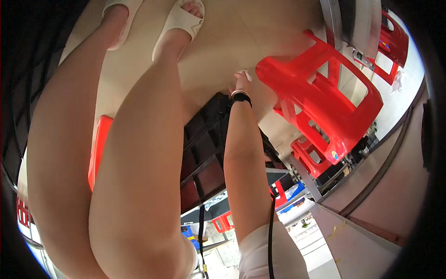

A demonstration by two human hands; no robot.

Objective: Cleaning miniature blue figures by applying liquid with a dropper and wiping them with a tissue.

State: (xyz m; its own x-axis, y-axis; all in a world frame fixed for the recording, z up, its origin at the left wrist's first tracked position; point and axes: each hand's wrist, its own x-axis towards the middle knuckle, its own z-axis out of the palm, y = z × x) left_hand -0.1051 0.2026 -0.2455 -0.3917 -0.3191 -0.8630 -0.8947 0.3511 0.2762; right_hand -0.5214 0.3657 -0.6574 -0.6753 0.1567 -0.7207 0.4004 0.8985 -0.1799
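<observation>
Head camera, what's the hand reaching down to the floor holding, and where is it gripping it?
The right hand pinches something small and white in its fingertips; which part cannot be told.

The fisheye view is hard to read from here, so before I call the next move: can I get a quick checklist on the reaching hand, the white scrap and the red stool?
1. right hand reached down to the floor: ok.
2. Grip on the white scrap: cannot tell, fingers hidden.
3. red stool clear of the hand: cannot tell, its edge is very close.
4. dark compartment crate lies beside the forearm, not blocking the hand: ok.
5. left hand: not in view, cannot tell.
</observation>
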